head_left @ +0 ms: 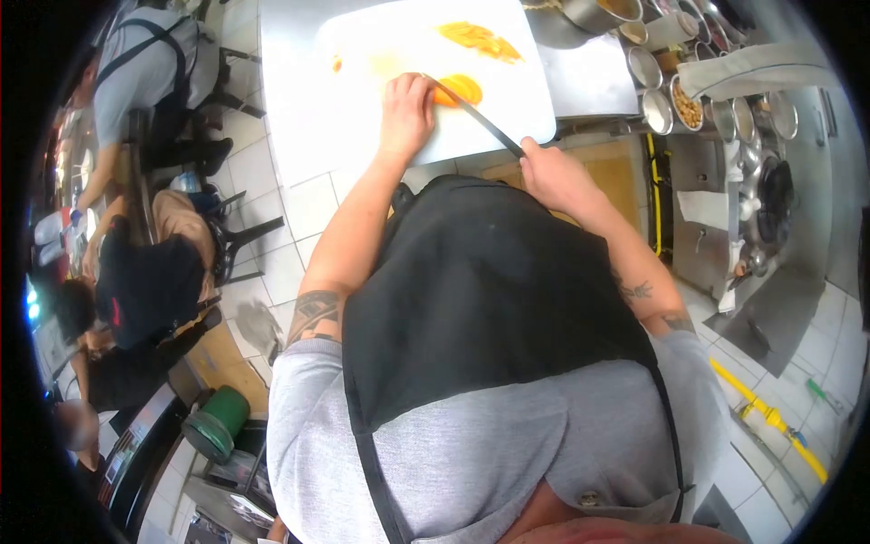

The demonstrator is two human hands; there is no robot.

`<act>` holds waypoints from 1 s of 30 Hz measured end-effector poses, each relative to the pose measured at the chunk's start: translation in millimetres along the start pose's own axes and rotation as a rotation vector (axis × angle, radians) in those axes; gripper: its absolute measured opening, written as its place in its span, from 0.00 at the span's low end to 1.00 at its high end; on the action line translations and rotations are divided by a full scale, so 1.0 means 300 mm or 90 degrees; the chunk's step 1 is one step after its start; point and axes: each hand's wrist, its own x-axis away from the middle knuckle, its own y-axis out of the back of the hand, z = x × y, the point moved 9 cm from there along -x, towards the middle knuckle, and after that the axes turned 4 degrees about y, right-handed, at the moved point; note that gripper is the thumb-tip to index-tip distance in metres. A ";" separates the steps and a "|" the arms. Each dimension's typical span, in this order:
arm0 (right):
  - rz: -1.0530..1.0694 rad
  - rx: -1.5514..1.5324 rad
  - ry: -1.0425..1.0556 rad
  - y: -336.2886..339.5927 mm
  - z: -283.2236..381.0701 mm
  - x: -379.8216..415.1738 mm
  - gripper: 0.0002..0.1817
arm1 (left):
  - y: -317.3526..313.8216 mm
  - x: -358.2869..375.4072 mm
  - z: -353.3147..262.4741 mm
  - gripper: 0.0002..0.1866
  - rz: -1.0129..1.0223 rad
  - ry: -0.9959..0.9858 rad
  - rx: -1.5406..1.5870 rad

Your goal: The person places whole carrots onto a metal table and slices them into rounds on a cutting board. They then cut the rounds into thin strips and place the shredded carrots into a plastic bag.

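On a white cutting board lies a small heap of orange vegetable slices. A longer pile of orange strips is farther back on the board. My right hand is closed round the handle of a kitchen knife, whose blade slants up and left across the near slices. My left hand rests on the board with bent fingers, close to the blade's tip and the left end of the slices. What lies under its fingertips is hidden. A tiny orange scrap sits near the board's left side.
Metal containers, one with brown pieces, and a pot stand to the right. A folded cloth hangs above them. People occupy the left side, near a green bin. A yellow pipe runs at lower right.
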 end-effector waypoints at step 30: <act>0.037 -0.067 -0.026 -0.161 -0.022 -0.059 0.15 | 0.002 -0.001 0.015 0.08 0.030 0.001 -0.018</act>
